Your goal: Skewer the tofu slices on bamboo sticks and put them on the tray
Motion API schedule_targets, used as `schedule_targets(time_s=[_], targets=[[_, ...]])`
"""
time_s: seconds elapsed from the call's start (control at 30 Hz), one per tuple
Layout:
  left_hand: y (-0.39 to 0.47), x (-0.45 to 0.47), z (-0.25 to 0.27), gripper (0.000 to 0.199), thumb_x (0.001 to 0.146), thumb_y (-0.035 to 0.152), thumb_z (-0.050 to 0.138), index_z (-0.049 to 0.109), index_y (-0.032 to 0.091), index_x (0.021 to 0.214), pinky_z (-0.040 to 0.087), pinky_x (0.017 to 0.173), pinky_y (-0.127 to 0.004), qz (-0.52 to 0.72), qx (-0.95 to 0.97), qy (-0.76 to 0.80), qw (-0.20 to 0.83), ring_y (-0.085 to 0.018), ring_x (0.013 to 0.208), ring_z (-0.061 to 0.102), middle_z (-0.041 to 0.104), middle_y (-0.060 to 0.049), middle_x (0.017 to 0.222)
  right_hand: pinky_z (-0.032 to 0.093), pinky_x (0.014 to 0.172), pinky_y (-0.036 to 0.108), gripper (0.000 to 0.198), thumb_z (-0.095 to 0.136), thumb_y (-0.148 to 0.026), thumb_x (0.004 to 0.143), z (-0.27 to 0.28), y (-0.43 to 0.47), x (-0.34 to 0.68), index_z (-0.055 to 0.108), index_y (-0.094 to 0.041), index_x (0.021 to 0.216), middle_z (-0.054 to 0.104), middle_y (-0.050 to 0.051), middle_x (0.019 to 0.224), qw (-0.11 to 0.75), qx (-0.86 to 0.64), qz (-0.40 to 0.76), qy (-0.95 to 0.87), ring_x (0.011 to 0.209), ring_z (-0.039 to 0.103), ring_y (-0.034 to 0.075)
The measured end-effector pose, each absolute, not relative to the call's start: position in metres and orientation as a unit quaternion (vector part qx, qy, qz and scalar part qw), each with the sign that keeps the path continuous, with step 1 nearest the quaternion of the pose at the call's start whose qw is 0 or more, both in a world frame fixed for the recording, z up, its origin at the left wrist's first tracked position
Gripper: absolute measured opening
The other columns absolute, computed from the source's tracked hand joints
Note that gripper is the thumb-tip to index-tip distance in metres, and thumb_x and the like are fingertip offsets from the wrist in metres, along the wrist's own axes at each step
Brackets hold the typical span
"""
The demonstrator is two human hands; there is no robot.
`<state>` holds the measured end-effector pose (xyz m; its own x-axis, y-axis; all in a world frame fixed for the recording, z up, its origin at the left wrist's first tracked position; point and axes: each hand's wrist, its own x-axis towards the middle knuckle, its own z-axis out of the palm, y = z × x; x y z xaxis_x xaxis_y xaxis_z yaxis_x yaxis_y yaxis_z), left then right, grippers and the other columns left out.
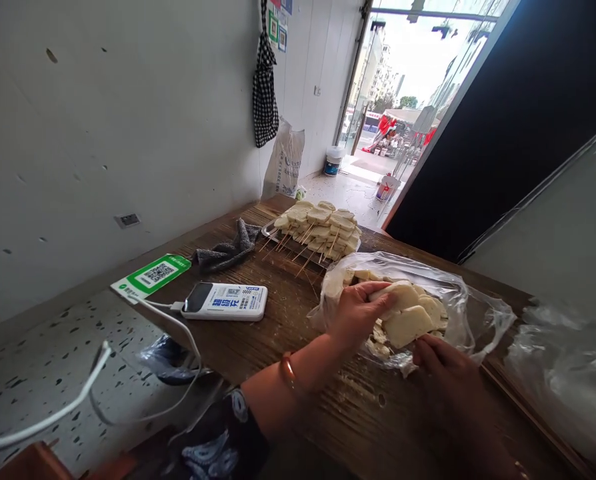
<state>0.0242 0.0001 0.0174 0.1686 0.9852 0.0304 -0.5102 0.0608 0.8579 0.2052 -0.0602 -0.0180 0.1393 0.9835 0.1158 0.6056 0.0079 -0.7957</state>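
My left hand point(361, 313) is closed with thumb and fingers on a pale, flat food slice point(401, 295), held over an open clear plastic bag. Just below it is another broad pale slice point(407, 327). At that slice's lower edge, my right hand point(445, 363) is pinched shut; what its fingertips grip is hidden. More pale pieces point(379, 337) lie inside the plastic bag point(465, 293), which spreads over the wooden table. Beyond the bag, a metal tray point(268, 230) bears a stack of similar slices point(323, 223) on thin wooden skewers point(305, 263) that point toward me.
Left on the wooden table point(278, 360) are a white power bank point(233, 301) with a cable, a green QR-code card point(158, 273) and a dark grey cloth point(231, 250). Crumpled clear plastic point(563, 360) lies at right. The wall point(128, 120) borders the left side.
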Motion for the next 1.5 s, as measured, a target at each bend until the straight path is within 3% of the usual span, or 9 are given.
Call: schedule_targets(time_s=[0.67, 0.8, 0.9, 1.03, 1.1, 1.33, 1.5], targets=[[-0.002, 0.030, 0.015, 0.043, 0.055, 0.044, 0.085, 0.077, 0.012, 0.084, 0.043, 0.061, -0.024, 0.559, 0.346, 0.307, 0.689, -0.011, 0.063, 0.054, 0.068, -0.004, 0.072, 0.043, 0.053, 0.027, 0.033, 0.054, -0.050, 0.084, -0.007, -0.064, 0.192, 0.069, -0.022, 0.075, 0.064, -0.001, 0.059, 0.365, -0.678, 0.190, -0.609, 0.054, 0.057, 0.017], [-0.001, 0.033, 0.010, 0.043, 0.054, 0.042, 0.086, 0.075, 0.011, 0.082, 0.043, 0.060, -0.023, 0.557, 0.329, 0.315, 0.695, -0.011, 0.061, 0.055, 0.068, -0.003, 0.069, 0.045, 0.059, 0.029, 0.032, 0.055, -0.049, 0.084, -0.009, -0.063, 0.189, 0.072, -0.023, 0.077, 0.068, 0.001, 0.062, 0.380, -0.670, 0.153, -0.619, 0.057, 0.061, 0.019], [0.000, 0.032, 0.012, 0.047, 0.055, 0.040, 0.086, 0.073, 0.012, 0.091, 0.045, 0.060, -0.022, 0.548, 0.311, 0.308, 0.713, -0.011, 0.061, 0.057, 0.068, -0.003, 0.072, 0.046, 0.062, 0.029, 0.030, 0.055, -0.046, 0.086, -0.011, -0.061, 0.189, 0.072, -0.023, 0.080, 0.069, 0.001, 0.064, 0.394, -0.650, 0.145, -0.633, 0.059, 0.062, 0.020], [0.004, 0.026, 0.018, 0.074, 0.056, 0.034, 0.088, 0.060, 0.020, 0.123, 0.048, 0.061, -0.022, 0.531, 0.290, 0.280, 0.745, -0.013, 0.070, 0.064, 0.071, -0.005, 0.093, 0.045, 0.060, 0.028, 0.028, 0.054, -0.043, 0.087, -0.010, -0.059, 0.188, 0.072, -0.022, 0.080, 0.068, 0.000, 0.061, 0.413, -0.637, 0.162, -0.631, 0.056, 0.062, 0.018], [0.007, 0.023, 0.019, 0.078, 0.058, 0.035, 0.087, 0.056, 0.023, 0.128, 0.050, 0.062, -0.023, 0.513, 0.297, 0.273, 0.758, -0.014, 0.071, 0.065, 0.070, -0.005, 0.096, 0.045, 0.058, 0.027, 0.027, 0.055, -0.042, 0.087, -0.008, -0.059, 0.188, 0.071, -0.021, 0.079, 0.068, -0.001, 0.060, 0.419, -0.631, 0.176, -0.629, 0.055, 0.061, 0.017], [0.011, 0.021, 0.015, 0.048, 0.063, 0.038, 0.084, 0.071, 0.014, 0.102, 0.052, 0.064, -0.025, 0.453, 0.394, 0.283, 0.748, -0.017, 0.073, 0.066, 0.072, -0.008, 0.090, 0.048, 0.068, 0.027, 0.023, 0.053, -0.034, 0.089, -0.010, -0.060, 0.185, 0.070, -0.022, 0.080, 0.072, 0.001, 0.071, 0.399, -0.592, 0.153, -0.684, 0.066, 0.066, 0.018], [0.011, 0.028, 0.012, 0.045, 0.062, 0.043, 0.083, 0.071, 0.013, 0.093, 0.052, 0.059, -0.025, 0.480, 0.390, 0.329, 0.713, -0.016, 0.064, 0.065, 0.073, -0.007, 0.083, 0.049, 0.076, 0.029, 0.021, 0.051, -0.028, 0.092, -0.018, -0.057, 0.185, 0.071, -0.023, 0.089, 0.076, 0.005, 0.092, 0.397, -0.568, 0.105, -0.713, 0.081, 0.070, 0.020]])
